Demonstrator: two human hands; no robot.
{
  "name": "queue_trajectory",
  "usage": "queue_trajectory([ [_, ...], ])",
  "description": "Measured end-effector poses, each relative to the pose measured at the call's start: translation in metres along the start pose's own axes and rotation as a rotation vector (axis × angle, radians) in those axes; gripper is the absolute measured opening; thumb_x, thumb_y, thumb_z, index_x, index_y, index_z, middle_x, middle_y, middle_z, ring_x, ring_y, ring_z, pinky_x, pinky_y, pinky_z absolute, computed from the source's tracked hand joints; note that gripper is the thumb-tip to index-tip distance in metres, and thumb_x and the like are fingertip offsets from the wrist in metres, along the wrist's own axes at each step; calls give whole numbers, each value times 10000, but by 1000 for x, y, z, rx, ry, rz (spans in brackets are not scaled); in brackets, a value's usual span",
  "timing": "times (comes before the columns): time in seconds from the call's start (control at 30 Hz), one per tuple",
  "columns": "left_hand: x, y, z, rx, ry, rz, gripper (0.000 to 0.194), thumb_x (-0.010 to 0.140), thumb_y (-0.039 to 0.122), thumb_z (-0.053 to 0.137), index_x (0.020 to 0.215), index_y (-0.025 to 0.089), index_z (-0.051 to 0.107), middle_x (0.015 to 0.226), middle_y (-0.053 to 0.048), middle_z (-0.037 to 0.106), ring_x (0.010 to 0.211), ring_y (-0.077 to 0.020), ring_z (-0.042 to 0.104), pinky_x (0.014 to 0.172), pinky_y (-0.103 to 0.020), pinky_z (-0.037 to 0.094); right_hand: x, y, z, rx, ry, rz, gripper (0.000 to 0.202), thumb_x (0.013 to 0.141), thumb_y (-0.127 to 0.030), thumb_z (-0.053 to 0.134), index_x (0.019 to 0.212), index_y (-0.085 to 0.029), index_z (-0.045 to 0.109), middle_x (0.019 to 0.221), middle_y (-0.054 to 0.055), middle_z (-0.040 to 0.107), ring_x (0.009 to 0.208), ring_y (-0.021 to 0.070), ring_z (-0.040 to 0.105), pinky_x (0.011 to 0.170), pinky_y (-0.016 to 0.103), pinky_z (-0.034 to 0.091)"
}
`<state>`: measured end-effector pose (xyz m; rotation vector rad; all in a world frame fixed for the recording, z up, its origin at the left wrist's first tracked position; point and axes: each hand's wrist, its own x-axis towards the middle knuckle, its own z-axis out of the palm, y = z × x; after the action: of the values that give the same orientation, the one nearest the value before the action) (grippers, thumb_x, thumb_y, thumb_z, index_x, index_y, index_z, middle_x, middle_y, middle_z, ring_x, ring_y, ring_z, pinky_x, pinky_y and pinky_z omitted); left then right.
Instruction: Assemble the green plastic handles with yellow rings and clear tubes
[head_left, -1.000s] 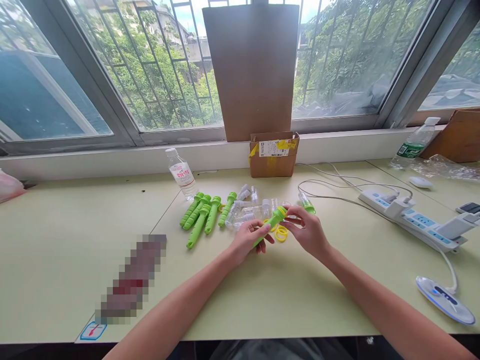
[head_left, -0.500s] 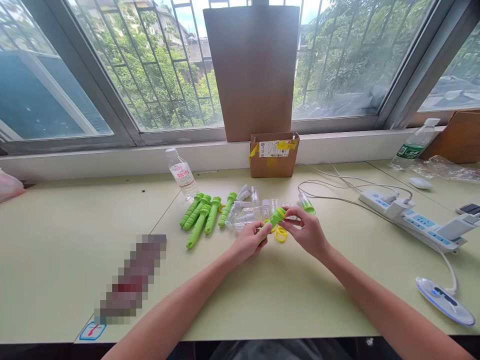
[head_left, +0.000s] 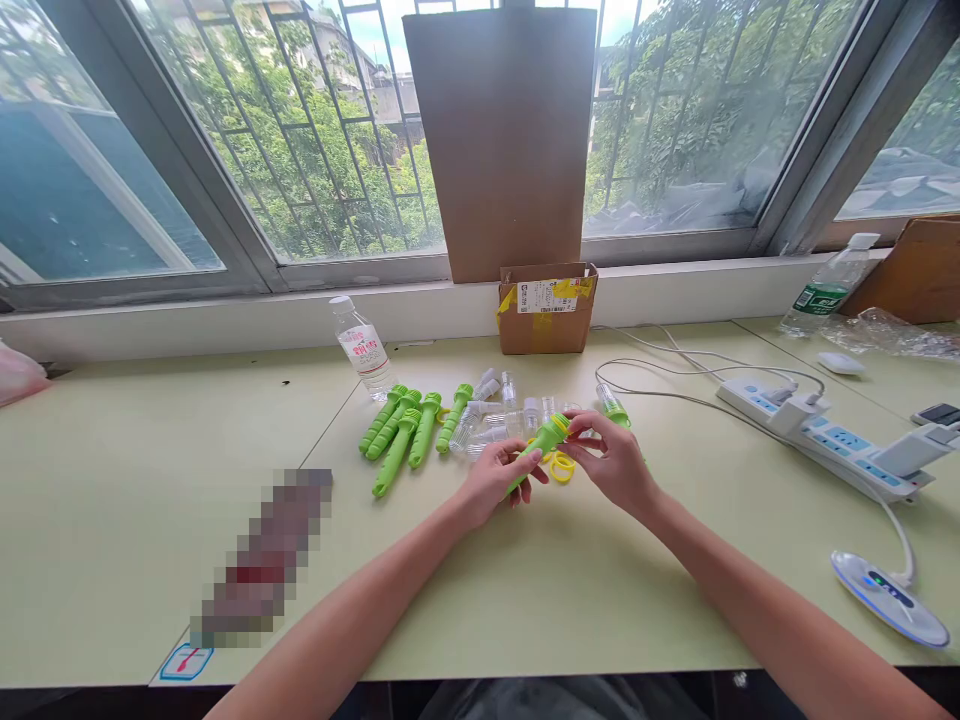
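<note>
At the near left of the counter [head_left: 570, 610] lies a blue-outlined sticker [head_left: 186, 661], with a pixelated dark patch [head_left: 262, 560] just beyond it; at the near right sits a white oval device [head_left: 890, 600] on a cable. Farther in, around the middle, the left hand [head_left: 502, 482] is closed round the lower part of a ridged green tube [head_left: 541, 443], thumb along its upper side; the right hand [head_left: 609, 456] pinches at the tube's yellow-banded upper end with its fingertips, though how much of the band it grips cannot be told; the tube is held tilted between the hands, its upper end toward the right hand. Yellow rings [head_left: 562, 468] lie on the counter just beside the tube; to the left, loose green tubes [head_left: 393, 462] lie in a cluster; clear plastic pieces [head_left: 487, 436] lie beyond the hands, partly hidden by them; a green piece with a clear part [head_left: 614, 408] rests just behind the right hand; a white power strip [head_left: 829, 440] lies well to the right. Beyond these stand a labelled water bottle [head_left: 365, 352] and a cardboard box [head_left: 547, 325]; behind the box, a brown board [head_left: 510, 150] stands upright against the barred windows [head_left: 315, 150].
</note>
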<state>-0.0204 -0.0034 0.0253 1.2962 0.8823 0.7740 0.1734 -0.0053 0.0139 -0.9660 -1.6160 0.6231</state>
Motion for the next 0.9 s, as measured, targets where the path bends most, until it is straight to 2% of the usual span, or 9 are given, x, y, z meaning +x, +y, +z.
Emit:
queue_trajectory([
  [0.1,0,0,0,28,-18,7,426,787,561,585,844,140,604,731,-24,623,428,-61,473,369,-190,320,1,-1,-1,-13,-5,12,234,809,-426,651,858,-214,563,1079,83,630,805,185,643,763,439,625],
  [0.2,0,0,0,65,-15,0,433,809,565,551,781,138,615,646,10,555,408,-43,398,363,-187,274,2,-3,-2,-26,-15,23,255,805,-446,648,841,-211,556,1059,86,637,740,167,628,724,426,632],
  [0.43,-2,1,0,43,-23,-16,427,836,559,515,805,142,599,590,31,532,335,-18,306,340,-187,184,2,-7,-4,-70,-56,21,268,763,-407,701,877,-211,559,1066,87,638,827,190,638,763,434,624],
  [0.53,-2,2,-1,29,15,-33,401,805,540,573,909,153,602,577,40,546,307,-15,288,327,-182,171,2,-6,-3,-81,-66,-11,271,764,-392,702,894,-216,542,1089,86,633,881,206,648,777,451,621],
  [0.63,-1,2,-1,60,68,-59,419,709,479,706,967,171,586,546,59,544,304,-19,291,313,-170,143,0,-5,-1,-89,-33,-22,210,815,-380,648,881,-219,531,1113,88,634,945,222,652,779,456,621],
  [0.73,-1,1,0,66,81,-51,383,695,461,723,897,163,590,554,45,572,309,-17,309,314,-164,162,-1,-4,1,-69,-5,-35,196,825,-380,638,873,-220,535,1120,94,638,1014,238,643,791,450,622],
  [0.9,0,0,0,-23,47,-15,405,722,495,691,908,146,603,661,-24,665,343,-36,392,344,-179,262,-2,-4,2,-47,36,-50,197,821,-389,648,848,-216,558,1087,89,656,950,227,667,797,445,624],
])
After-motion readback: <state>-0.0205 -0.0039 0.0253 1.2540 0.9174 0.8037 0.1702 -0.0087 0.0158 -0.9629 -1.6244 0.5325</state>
